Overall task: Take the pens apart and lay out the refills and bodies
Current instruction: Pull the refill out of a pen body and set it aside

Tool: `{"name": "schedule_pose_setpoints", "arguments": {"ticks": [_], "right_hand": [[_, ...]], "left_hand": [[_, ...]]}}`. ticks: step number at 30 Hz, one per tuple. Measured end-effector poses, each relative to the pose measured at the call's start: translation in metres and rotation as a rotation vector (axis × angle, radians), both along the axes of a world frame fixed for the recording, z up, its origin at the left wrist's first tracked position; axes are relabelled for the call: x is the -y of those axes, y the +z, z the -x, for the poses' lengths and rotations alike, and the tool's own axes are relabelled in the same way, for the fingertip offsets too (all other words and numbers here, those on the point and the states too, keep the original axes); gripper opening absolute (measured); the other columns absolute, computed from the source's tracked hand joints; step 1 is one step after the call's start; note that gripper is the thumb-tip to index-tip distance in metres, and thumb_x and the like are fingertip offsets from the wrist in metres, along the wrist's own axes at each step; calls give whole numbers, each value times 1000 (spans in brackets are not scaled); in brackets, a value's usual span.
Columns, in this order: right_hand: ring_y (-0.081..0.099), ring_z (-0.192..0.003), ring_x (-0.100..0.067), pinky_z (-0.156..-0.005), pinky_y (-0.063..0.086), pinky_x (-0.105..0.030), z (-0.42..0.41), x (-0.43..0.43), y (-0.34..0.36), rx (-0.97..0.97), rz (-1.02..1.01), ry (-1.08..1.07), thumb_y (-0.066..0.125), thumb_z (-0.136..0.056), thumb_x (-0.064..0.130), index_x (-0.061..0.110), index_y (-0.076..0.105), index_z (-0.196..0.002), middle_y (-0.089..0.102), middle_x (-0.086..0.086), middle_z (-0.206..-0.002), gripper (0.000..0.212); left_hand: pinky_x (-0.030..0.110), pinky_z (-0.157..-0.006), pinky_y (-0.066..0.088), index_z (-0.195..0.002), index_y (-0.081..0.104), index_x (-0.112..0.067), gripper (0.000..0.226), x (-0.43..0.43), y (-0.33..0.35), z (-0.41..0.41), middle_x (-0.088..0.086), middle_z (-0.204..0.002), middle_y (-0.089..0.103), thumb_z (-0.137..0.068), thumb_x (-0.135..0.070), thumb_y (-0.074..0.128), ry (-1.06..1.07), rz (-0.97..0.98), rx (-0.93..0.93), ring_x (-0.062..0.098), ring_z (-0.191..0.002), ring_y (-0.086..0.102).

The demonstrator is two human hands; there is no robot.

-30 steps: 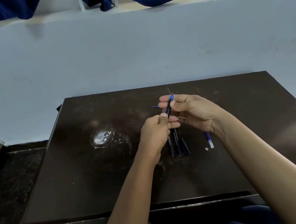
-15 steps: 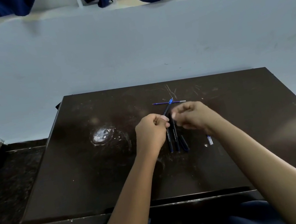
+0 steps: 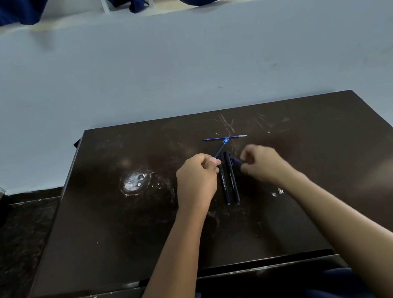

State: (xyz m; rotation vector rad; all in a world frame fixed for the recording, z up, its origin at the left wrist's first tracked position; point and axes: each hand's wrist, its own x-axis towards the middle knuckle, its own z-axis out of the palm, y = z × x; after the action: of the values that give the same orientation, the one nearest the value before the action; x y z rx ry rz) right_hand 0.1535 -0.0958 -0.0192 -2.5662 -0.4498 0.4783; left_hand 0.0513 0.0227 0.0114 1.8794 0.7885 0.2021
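The uncapped pen (image 3: 220, 148), a slim black barrel ending in a translucent blue grip and fine tip, juts up and away from the curled fingers of the left hand (image 3: 196, 176), which grasps its lower end. Between the two hands lie two black pen bodies (image 3: 229, 184) with white lettering, parallel and just beside each other, while the right hand (image 3: 262, 162) pinches a dark cap (image 3: 237, 161) at its fingertips. Beyond both hands a thin blue refill (image 3: 224, 138) with a silver end lies crosswise on the dark, scratched table (image 3: 127, 237).
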Motion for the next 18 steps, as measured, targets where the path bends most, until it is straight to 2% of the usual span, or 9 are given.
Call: {"name": "schedule_pose_setpoints", "arguments": {"ticks": [2,5,8,12,14,18], "right_hand": [[60,-87,-24,-76,40,-24,-10,5,16,90,-169,-2,59,-85,13,14,63,-100,65,-6,-92,16],[60,-85,-15,-76,38,-20,-17,12,33,226,-300,19,58,-84,9,18,66,-100,66,-1,-95,20],[56,-89,-8,-82,37,-17,-19,16,40,294,-352,39,58,-83,4,19,71,-101,60,2,-101,26],[55,-93,-8,-89,42,-19,-20,14,42,348,-402,86,59,-81,-3,19,73,-99,59,2,-103,32],[55,-94,-9,-89,43,-21,-19,11,43,371,-403,135,60,-79,-5,20,73,-97,60,3,-102,34],[56,-94,-9,-85,41,-11,-14,6,46,365,-379,255,60,-77,-8,18,75,-95,61,2,-101,35]], "left_hand": [[13,-54,36,-95,70,-16,24,-1,0,1,-1,-90,69,-97,-17,47,1,-17,-14,2,-65,54],[13,-54,36,-96,71,-16,24,-3,0,1,1,-92,69,-97,-18,47,2,-22,-29,3,-64,52],[14,-54,36,-100,71,-15,25,-2,0,1,-1,-90,67,-98,-19,47,-11,-26,-43,3,-64,51],[14,-54,36,-99,72,-16,25,-1,1,1,-2,-90,66,-97,-20,47,-18,-34,-55,3,-65,51],[14,-54,36,-100,72,-17,24,0,2,1,-1,-90,66,-97,-20,48,-22,-36,-58,3,-65,51],[15,-53,36,-98,72,-18,23,1,2,1,-2,-88,67,-96,-21,49,-23,-25,-63,2,-64,51]]}}
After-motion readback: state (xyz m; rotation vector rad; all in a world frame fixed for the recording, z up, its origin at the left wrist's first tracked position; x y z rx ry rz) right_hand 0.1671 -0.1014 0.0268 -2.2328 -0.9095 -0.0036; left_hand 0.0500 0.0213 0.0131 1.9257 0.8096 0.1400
